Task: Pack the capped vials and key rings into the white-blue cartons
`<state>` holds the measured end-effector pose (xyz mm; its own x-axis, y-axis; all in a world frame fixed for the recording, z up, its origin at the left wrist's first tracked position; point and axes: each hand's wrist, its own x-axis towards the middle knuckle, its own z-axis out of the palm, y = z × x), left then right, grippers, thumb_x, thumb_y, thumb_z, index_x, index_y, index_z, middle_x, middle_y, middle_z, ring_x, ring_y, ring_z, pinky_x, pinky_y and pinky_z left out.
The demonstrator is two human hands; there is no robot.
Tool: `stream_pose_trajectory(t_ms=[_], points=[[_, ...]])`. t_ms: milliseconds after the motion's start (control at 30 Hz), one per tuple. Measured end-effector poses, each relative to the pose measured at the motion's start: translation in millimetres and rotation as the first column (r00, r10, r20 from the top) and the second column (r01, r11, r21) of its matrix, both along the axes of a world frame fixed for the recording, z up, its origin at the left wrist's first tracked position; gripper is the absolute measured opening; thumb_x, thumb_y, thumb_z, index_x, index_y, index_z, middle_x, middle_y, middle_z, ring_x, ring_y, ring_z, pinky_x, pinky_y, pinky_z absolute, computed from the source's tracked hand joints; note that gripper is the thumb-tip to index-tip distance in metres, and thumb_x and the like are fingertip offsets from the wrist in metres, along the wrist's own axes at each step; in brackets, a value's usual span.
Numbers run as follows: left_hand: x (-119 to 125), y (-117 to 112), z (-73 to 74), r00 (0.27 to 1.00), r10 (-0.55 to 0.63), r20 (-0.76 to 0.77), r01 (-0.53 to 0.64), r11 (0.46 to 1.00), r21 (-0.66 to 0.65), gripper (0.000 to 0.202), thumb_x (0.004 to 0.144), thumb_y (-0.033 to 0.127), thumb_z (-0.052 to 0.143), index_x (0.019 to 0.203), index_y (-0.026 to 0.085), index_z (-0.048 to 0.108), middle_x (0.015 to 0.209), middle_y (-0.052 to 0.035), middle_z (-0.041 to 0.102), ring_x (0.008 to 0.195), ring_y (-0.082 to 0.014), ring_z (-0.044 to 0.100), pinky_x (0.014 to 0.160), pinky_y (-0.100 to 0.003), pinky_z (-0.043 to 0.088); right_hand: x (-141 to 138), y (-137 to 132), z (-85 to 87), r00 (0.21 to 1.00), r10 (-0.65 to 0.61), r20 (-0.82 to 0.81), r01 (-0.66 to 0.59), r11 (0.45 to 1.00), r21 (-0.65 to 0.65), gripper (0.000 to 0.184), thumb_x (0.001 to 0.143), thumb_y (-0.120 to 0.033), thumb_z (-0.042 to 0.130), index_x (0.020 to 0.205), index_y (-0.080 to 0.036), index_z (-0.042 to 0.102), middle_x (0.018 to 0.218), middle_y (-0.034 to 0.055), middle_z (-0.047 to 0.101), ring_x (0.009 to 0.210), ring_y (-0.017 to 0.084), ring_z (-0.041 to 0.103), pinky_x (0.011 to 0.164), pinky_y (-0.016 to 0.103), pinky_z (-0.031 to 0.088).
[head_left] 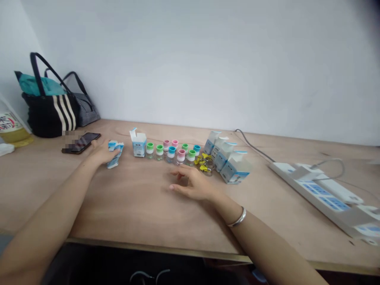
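On the left, my left hand is closed around a small blue-and-white cardboard box, which tilts over the table. My right hand is open, thumb and fingers apart with nothing between them, just in front of the small bottles. Those clear bottles stand in a cluster, several of them, with green, pink and blue caps. Beside the bottles lies a pile of yellow pieces with metal rings. One upright opened box stands left of the bottles. Several more opened boxes form a slanting row at their right.
A dark phone lies beyond my left hand. Black bag and striped bag sit against the wall, near a bottle of yellow liquid. A white power strip with plugs and a grey cable occupies the right side.
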<state>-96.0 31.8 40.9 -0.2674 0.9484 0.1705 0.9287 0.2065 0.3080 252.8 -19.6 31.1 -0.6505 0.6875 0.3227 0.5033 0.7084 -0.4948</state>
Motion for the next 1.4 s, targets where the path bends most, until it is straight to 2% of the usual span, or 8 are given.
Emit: stream_pose_trajectory(t_ms=[133, 200, 300, 367, 500, 667, 933, 1400], points=[[-0.7, -9.4, 11.7, 0.996, 0.085, 0.030, -0.085, 0.996, 0.026, 0.067, 0.077, 0.047, 0.056, 0.132, 0.016, 0.034, 0.131, -0.0191, 0.032, 0.107, -0.0359, 0.052, 0.085, -0.047, 0.044, 0.3, 1.1, -0.3, 1.000, 0.001, 0.001, -0.001, 1.000, 0.006, 0.041, 0.078, -0.044, 0.064, 0.108, -0.016, 0.062, 0.099, 0.0104, 0.064, 0.075, 0.017, 0.061, 0.067, 0.031, 0.050], [5.0, -17.7, 23.0, 0.991, 0.131, 0.010, -0.130, 0.973, 0.190, 0.064, 0.077, 0.038, 0.057, 0.132, 0.018, 0.033, 0.129, -0.0170, 0.036, 0.110, -0.0354, 0.049, 0.087, -0.048, 0.043, 0.3, 1.6, -1.0, 1.000, -0.001, -0.001, 0.001, 1.000, 0.003, 0.040, 0.078, -0.044, 0.063, 0.107, -0.016, 0.062, 0.098, 0.0104, 0.064, 0.075, 0.017, 0.060, 0.066, 0.031, 0.050], [23.6, -32.3, 39.3, 0.993, 0.100, -0.070, -0.040, 0.807, 0.589, 0.069, 0.076, 0.027, 0.058, 0.136, 0.018, 0.027, 0.132, -0.0143, 0.038, 0.120, -0.0331, 0.041, 0.098, -0.047, 0.037, 0.1, 2.4, -3.3, 0.999, -0.032, -0.029, 0.032, 0.999, 0.005, 0.039, 0.079, -0.043, 0.062, 0.106, -0.016, 0.061, 0.096, 0.0104, 0.064, 0.075, 0.017, 0.060, 0.066, 0.031, 0.049], [42.0, -41.0, 42.2, 0.980, -0.116, -0.165, 0.198, 0.696, 0.690, 0.070, 0.075, 0.025, 0.058, 0.137, 0.015, 0.025, 0.135, -0.0128, 0.039, 0.124, -0.0289, 0.038, 0.104, -0.041, 0.033, -0.1, 3.2, -5.4, 0.993, -0.085, -0.087, 0.086, 0.996, 0.011, 0.044, 0.080, -0.042, 0.061, 0.114, -0.016, 0.056, 0.098, 0.0110, 0.062, 0.077, 0.018, 0.059, 0.068, 0.032, 0.050], [88.0, -50.9, 17.4, 0.736, -0.653, -0.179, 0.663, 0.640, 0.389, 0.072, 0.075, 0.023, 0.058, 0.139, 0.023, 0.024, 0.131, -0.0084, 0.048, 0.115, -0.0264, 0.050, 0.099, -0.037, 0.039, 0.7, 5.7, -8.0, 0.966, -0.127, -0.225, 0.139, 0.990, 0.036, 0.076, 0.075, -0.045, 0.066, 0.137, -0.020, 0.031, 0.120, 0.0149, 0.053, 0.097, 0.023, 0.057, 0.079, 0.038, 0.050], [131.7, -52.9, -22.8, 0.497, -0.865, -0.063, 0.852, 0.473, 0.225, 0.076, 0.076, 0.017, 0.055, 0.143, 0.023, 0.019, 0.129, -0.0104, 0.052, 0.121, -0.0297, 0.047, 0.101, -0.046, 0.036, 3.4, 7.5, -6.7, 0.976, -0.060, -0.211, 0.076, 0.995, 0.071, 0.087, 0.067, -0.049, 0.073, 0.138, -0.021, 0.031, 0.131, 0.0153, 0.047, 0.114, 0.029, 0.050, 0.092, 0.044, 0.044], [104.4, -52.5, -11.5, 0.561, -0.782, 0.270, 0.771, 0.613, 0.173, 0.094, 0.063, 0.043, 0.074, 0.142, 0.026, 0.025, 0.142, -0.0102, 0.040, 0.124, -0.0318, 0.044, 0.100, -0.044, 0.038, 1.7, 3.1, 1.5, 0.996, -0.031, -0.089, 0.035, 0.998, 0.049, 0.061, 0.068, -0.048, 0.072, 0.118, -0.016, 0.056, 0.112, 0.0133, 0.061, 0.097, 0.025, 0.059, 0.084, 0.039, 0.047], [104.4, -44.6, -24.9, 0.512, -0.761, 0.399, 0.748, 0.623, 0.229, 0.059, 0.057, 0.036, 0.078, 0.104, 0.021, 0.046, 0.106, -0.0032, 0.060, 0.098, -0.0222, 0.059, 0.084, -0.036, 0.049, 3.9, 3.8, 1.1, 0.999, -0.030, 0.014, 0.029, 0.997, 0.073, 0.056, 0.070, -0.042, 0.070, 0.118, -0.017, 0.057, 0.108, 0.0114, 0.064, 0.094, 0.025, 0.060, 0.077, 0.035, 0.046]])
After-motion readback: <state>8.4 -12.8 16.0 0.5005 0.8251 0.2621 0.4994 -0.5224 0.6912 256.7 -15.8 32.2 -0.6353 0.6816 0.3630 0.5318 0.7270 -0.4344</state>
